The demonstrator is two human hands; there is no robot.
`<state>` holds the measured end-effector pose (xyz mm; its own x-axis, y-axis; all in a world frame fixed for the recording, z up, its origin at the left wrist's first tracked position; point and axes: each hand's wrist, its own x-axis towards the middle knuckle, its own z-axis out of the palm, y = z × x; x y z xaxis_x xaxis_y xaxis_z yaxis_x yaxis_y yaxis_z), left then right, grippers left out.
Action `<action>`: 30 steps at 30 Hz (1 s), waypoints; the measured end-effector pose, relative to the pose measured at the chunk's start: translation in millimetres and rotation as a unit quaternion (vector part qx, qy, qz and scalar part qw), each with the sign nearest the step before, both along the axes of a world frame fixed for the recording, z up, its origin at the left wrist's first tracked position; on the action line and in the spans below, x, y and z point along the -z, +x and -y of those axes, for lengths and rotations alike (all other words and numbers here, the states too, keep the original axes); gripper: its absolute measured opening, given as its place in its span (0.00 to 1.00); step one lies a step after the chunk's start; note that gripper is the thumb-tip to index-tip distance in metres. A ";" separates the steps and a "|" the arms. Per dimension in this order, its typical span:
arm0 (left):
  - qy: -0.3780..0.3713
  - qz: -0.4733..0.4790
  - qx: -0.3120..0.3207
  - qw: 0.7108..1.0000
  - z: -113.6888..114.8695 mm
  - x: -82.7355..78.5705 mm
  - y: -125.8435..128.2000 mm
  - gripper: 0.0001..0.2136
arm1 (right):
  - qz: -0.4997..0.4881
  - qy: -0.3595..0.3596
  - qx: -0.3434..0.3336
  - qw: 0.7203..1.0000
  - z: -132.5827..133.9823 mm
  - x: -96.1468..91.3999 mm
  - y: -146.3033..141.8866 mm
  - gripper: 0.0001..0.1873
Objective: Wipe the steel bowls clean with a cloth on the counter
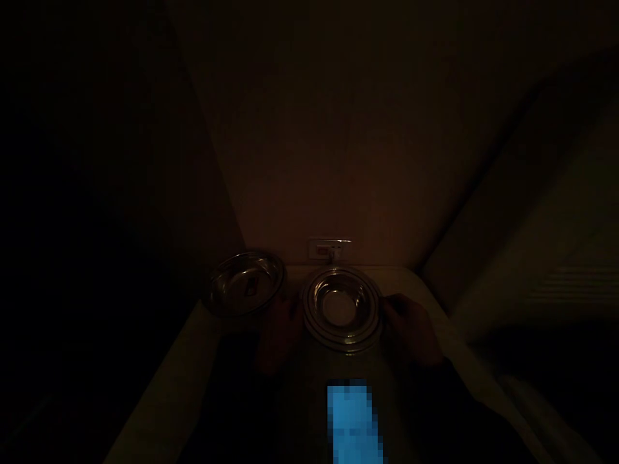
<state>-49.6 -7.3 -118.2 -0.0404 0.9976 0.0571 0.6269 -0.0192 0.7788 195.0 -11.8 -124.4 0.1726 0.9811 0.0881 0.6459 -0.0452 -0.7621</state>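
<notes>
A small stack of round, shiny metal dishes (339, 309) with wide rims stands on the table in the middle of the head view. At its right edge is my right hand (414, 327), thumb and fingers closed at the rims. My left hand (279, 332) lies close to the stack's left side. Its fingers are mostly lost in the dark, so their grip cannot be made out. Behind and left of that hand sits a larger round metal dish (242, 293) with a small dark rectangular patch on its bottom.
A lit phone screen (355, 422), blurred into blocks, is at the near edge. On the wall behind the stack is a socket plate (329, 249) with something plugged in. The pale table (169, 367) has a rounded far right corner. The room is very dark.
</notes>
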 end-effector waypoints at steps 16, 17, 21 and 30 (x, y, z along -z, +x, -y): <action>-0.007 -0.051 -0.006 0.999 1.4 1.0 1.3 0.19 | 0.044 -0.027 0.018 0.998 2.4 -4.4 -3.1 0.16; -0.009 -0.048 -0.008 0.999 1.5 0.9 1.4 0.19 | 0.044 -0.027 0.016 0.999 2.5 -4.5 -3.0 0.16; -0.012 -0.022 -0.016 1.000 2.2 0.2 1.8 0.18 | 0.039 -0.028 0.013 0.999 2.5 -4.1 -2.1 0.15; -0.061 0.127 -0.044 0.989 2.3 -1.1 -0.2 0.19 | 0.015 -0.025 0.017 0.999 2.7 -4.7 -0.8 0.15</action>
<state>-49.8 -9.5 -117.1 -0.1251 0.9884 -0.0867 0.4060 0.1307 0.9045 194.1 -14.6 -119.7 0.2037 0.9780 0.0456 0.6660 -0.1042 -0.7386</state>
